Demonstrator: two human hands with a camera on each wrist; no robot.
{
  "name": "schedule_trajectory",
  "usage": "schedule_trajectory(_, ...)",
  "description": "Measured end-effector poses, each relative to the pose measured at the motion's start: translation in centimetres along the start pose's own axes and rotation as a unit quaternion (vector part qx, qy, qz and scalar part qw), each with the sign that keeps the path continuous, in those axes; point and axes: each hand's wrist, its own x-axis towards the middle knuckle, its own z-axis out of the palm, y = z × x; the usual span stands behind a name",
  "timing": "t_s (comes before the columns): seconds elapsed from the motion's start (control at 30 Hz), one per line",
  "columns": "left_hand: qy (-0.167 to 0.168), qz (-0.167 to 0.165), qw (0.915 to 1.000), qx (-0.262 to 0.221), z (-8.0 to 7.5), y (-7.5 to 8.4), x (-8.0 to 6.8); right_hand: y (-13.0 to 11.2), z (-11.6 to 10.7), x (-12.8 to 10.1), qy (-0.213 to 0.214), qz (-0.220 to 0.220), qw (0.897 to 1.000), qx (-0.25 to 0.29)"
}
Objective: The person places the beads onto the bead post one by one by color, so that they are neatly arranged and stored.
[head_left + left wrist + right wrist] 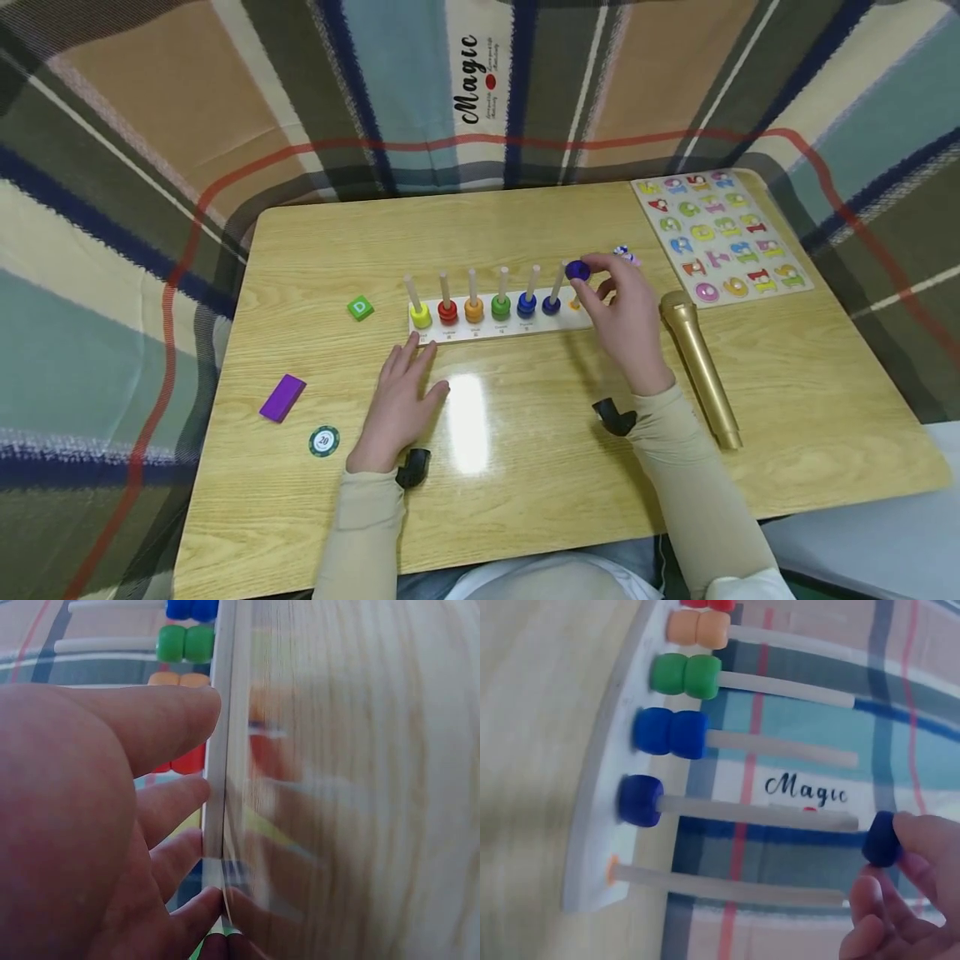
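A white peg board (pixel 483 332) with a row of upright pegs stands on the table. Yellow, red, orange, green and blue beads sit stacked in pairs; one dark blue bead (pixel 641 801) is alone on its peg. My right hand (pixel 628 321) pinches another dark blue bead (pixel 883 839) between thumb and finger, just off the top of that peg (pixel 757 813). The end peg (pixel 727 885) carries no bead. At the board's near left end my left hand (pixel 397 404) rests with fingers extended, fingertips at its front edge (pixel 216 765).
A gold cylinder (pixel 701 371) lies right of my right hand, below a sticker sheet (pixel 738 242). Behind that hand is a small patterned object (pixel 624 252), partly hidden. Leftward lie a green cube (pixel 360 307), a purple block (pixel 282 398) and a chip marked 20 (pixel 324 441).
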Motion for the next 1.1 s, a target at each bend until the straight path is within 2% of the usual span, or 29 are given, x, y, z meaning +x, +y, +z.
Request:
schedule_trajectory(0.17,0.003,0.001,1.0,-0.002,0.1,0.0,0.0,-0.5,0.7,1.1,0.006,-0.012,1.0,-0.015)
schedule_trajectory(0.57,0.001,-0.005,1.0,-0.004,0.1,0.0,-0.2,-0.7,1.3,1.3,0.003,-0.001,1.0,-0.027)
schedule_trajectory(0.7,-0.001,-0.007,1.0,-0.002,0.3,0.1,-0.3,-0.1,1.0,0.7,-0.001,0.002,1.0,-0.025)
schedule_trajectory(0.8,0.0,-0.007,1.0,-0.002,0.5,0.2,-0.5,0.4,0.6,-0.5,-0.008,0.004,1.0,-0.03)
schedule_trajectory(0.87,0.001,-0.007,1.0,-0.002,0.6,0.2,-0.6,0.7,0.5,-2.1,-0.027,0.001,0.998,-0.05)
schedule_trajectory(0.93,0.0,-0.006,1.0,0.002,0.5,0.2,-0.6,0.9,0.6,-4.1,-0.068,-0.005,0.994,-0.082)
schedule_trajectory(1.1,0.0,0.0,0.9994,0.035,0.1,0.5,0.0,1.3,1.3,-8.6,-0.205,-0.002,0.965,-0.165)
